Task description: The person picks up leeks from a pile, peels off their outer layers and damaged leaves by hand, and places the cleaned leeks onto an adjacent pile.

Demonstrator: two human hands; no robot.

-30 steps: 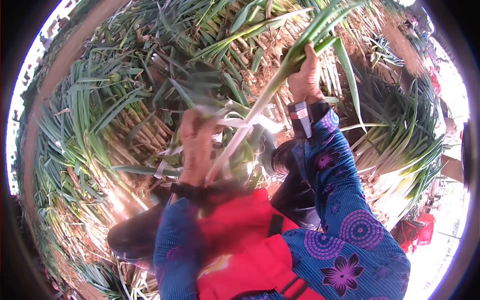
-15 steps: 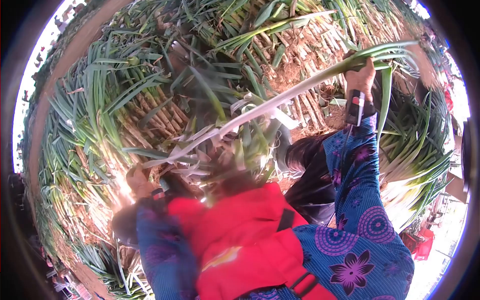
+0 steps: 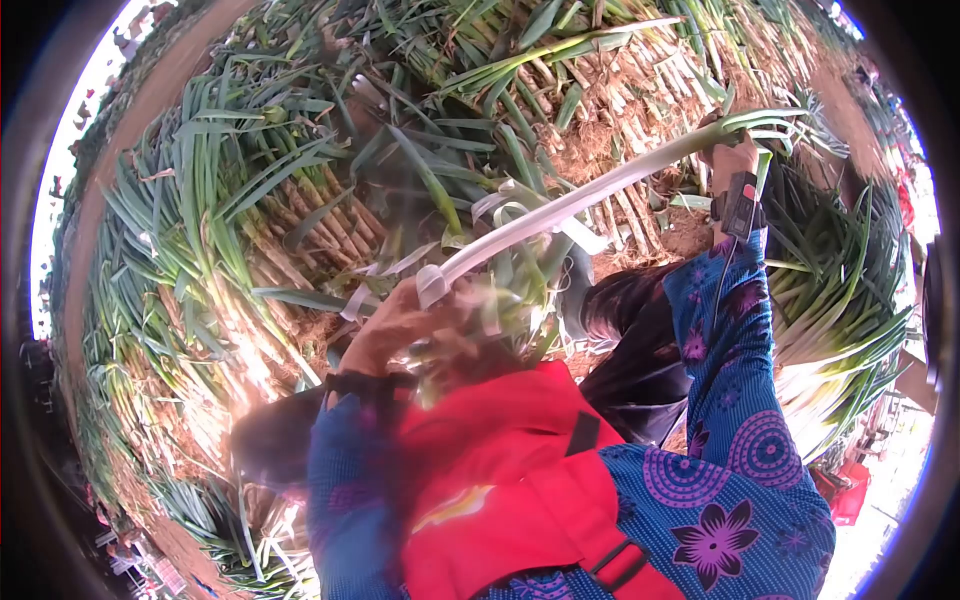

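Observation:
A long leek (image 3: 570, 212) with a pale shaft slants across in front of me, its green end up at the right. My right hand (image 3: 733, 158) is closed around the leek near its leaves. My left hand (image 3: 410, 325) is at the leek's lower pale end, touching or very close to it. Its fingers are smeared by motion, so their grip does not show. A loose pale flap of skin (image 3: 432, 286) hangs at that end. Peeled leaf strips (image 3: 580, 235) lie beneath the shaft.
Large piles of leeks lie at the left (image 3: 190, 230) and at the far side (image 3: 620, 90). Another leek heap (image 3: 830, 290) is by my right arm. My dark-trousered leg (image 3: 640, 340) is below the leek. A red object (image 3: 850, 492) stands at the lower right.
My left hand has moved right and inward, from the outer end of a drawn-out pale strip to the leek's lower end. The right hand has shifted slightly right and down with the leek.

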